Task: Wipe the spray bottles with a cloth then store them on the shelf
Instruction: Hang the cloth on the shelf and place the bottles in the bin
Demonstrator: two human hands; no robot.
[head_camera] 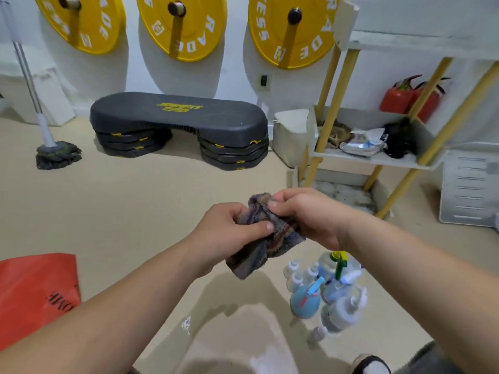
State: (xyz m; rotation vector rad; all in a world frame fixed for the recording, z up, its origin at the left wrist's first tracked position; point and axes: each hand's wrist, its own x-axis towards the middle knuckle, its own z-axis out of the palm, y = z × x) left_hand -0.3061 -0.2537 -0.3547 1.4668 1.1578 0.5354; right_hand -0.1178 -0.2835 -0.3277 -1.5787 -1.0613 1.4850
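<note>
Your left grip [232,229] and right grip [306,214] cover the middle of the cloth [266,251], so how much is bunched inside your fingers cannot be told. The spray bottles [324,291] on the floor are blurred and crowd one another; the back ones sit half hidden, and you cannot count them surely. The red bag [35,290] runs off the left edge, its print only partly readable. The yellow weight plates [183,25] are cropped at the top. The shelf [324,155] runs off the right edge, its contents too soft to name.
</note>
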